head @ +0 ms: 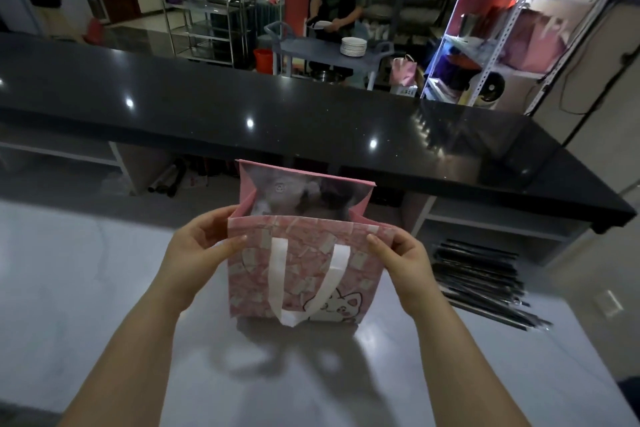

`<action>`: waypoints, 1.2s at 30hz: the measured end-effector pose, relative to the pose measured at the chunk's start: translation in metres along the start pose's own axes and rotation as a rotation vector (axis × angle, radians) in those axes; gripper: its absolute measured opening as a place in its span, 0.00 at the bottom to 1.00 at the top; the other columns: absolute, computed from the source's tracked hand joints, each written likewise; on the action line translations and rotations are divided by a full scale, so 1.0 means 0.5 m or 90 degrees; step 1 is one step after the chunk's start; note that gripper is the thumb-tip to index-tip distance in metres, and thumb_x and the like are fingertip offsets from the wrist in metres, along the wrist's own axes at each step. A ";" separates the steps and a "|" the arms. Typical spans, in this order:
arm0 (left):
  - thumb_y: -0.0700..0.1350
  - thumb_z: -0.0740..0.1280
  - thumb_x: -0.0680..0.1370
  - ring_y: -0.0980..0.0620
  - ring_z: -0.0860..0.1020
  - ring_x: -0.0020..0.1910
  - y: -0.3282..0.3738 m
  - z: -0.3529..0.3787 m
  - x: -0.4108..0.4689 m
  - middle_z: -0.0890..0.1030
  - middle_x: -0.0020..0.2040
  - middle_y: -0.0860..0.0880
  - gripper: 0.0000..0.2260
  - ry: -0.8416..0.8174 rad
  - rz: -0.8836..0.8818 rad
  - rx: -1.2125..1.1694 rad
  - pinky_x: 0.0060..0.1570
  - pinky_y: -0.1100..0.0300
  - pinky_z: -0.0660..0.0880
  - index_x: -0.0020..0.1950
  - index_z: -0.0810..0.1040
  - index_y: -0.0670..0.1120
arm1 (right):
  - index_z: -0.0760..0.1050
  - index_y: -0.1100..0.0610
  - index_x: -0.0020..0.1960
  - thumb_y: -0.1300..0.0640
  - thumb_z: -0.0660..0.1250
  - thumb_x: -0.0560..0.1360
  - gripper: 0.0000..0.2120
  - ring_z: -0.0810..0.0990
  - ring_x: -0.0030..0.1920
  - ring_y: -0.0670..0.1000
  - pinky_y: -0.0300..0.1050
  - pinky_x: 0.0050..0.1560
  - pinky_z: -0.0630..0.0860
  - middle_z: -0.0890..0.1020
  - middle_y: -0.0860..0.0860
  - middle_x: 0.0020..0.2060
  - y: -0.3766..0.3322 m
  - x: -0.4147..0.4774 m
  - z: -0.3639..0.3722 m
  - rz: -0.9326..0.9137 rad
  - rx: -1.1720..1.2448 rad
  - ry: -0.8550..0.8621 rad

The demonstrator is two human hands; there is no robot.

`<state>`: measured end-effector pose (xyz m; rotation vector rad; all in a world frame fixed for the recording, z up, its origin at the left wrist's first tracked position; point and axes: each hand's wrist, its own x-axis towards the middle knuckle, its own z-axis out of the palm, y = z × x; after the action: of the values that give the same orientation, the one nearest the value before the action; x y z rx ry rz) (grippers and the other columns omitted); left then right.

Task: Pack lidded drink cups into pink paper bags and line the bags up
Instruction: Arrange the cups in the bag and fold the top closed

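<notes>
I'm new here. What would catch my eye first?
The pink paper bag with a cat drawing stands open on the pale table, its white handle hanging down the front. The left hand and right hand pinch its near top edge, one at each corner. Behind runs a long glossy black counter.

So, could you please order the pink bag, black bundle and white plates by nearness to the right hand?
1. pink bag: gripped by the right hand.
2. black bundle: lying to the right.
3. white plates: far behind the counter.
</notes>
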<state>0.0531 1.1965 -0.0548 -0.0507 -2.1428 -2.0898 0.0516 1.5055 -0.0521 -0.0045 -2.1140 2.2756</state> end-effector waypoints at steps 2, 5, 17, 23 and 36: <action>0.46 0.75 0.67 0.52 0.83 0.52 0.000 -0.007 0.006 0.85 0.52 0.51 0.18 0.013 0.004 -0.028 0.49 0.53 0.80 0.56 0.82 0.57 | 0.85 0.51 0.46 0.52 0.74 0.67 0.08 0.85 0.44 0.52 0.42 0.39 0.80 0.86 0.53 0.42 0.001 -0.006 0.014 -0.007 0.010 0.006; 0.47 0.74 0.68 0.52 0.83 0.51 -0.003 0.005 0.007 0.85 0.51 0.51 0.16 0.002 0.012 -0.030 0.46 0.59 0.81 0.55 0.83 0.56 | 0.85 0.51 0.43 0.54 0.74 0.67 0.05 0.85 0.42 0.51 0.41 0.38 0.80 0.86 0.53 0.41 0.011 -0.011 0.030 -0.008 0.028 0.040; 0.46 0.76 0.65 0.55 0.81 0.50 -0.015 0.017 0.014 0.84 0.51 0.52 0.07 0.022 0.038 -0.050 0.41 0.65 0.79 0.43 0.86 0.51 | 0.77 0.56 0.46 0.62 0.67 0.76 0.03 0.83 0.39 0.45 0.36 0.37 0.78 0.85 0.47 0.37 0.037 0.005 0.021 -0.072 0.039 0.085; 0.53 0.81 0.59 0.55 0.59 0.76 -0.006 -0.003 0.062 0.64 0.72 0.70 0.12 -0.079 0.042 0.053 0.69 0.37 0.65 0.39 0.86 0.52 | 0.78 0.55 0.46 0.59 0.65 0.77 0.03 0.83 0.41 0.45 0.37 0.38 0.80 0.84 0.45 0.39 0.042 0.027 0.007 -0.078 0.020 0.072; 0.44 0.80 0.61 0.57 0.75 0.58 -0.017 -0.012 0.115 0.76 0.56 0.61 0.08 -0.062 0.038 -0.025 0.42 0.64 0.79 0.37 0.85 0.50 | 0.79 0.56 0.40 0.59 0.70 0.71 0.02 0.81 0.51 0.52 0.51 0.51 0.76 0.79 0.46 0.61 0.011 0.108 -0.005 -0.026 0.059 -0.079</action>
<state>-0.0043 1.1858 -0.0554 -0.2231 -2.1247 -2.1375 -0.0022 1.5089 -0.0567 0.1855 -2.0397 2.4073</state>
